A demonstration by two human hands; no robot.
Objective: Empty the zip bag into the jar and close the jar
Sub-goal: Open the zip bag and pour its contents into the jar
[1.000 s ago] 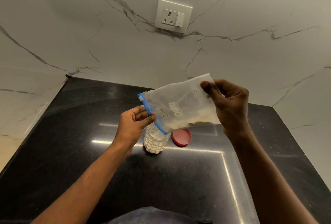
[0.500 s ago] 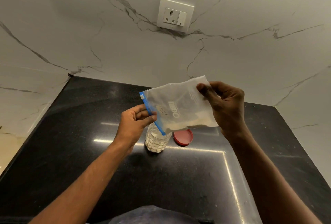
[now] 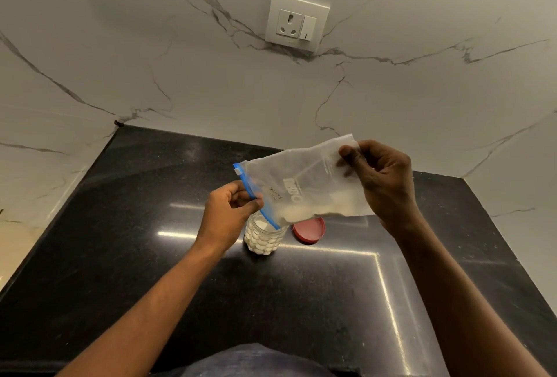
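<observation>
A clear zip bag (image 3: 304,183) with a blue zip strip hangs tilted above the counter, its mouth pointing down-left over the jar. My left hand (image 3: 227,210) pinches the blue zip edge. My right hand (image 3: 381,183) grips the bag's raised far corner. A pale powder lies along the bag's lower edge near the mouth. The clear dimpled jar (image 3: 263,236) stands upright and uncovered under the bag's mouth, with white contents inside. Its red lid (image 3: 309,230) lies flat on the counter just right of the jar, partly hidden by the bag.
The black polished counter (image 3: 150,256) runs into a corner of white marble walls. A wall socket with a switch (image 3: 297,22) sits high on the back wall. Dark clothing shows at the bottom edge.
My right hand has lifted the bag's far corner higher, steepening the tilt. The powder has slid down toward the mouth over the jar. My left hand has stayed at the zip.
</observation>
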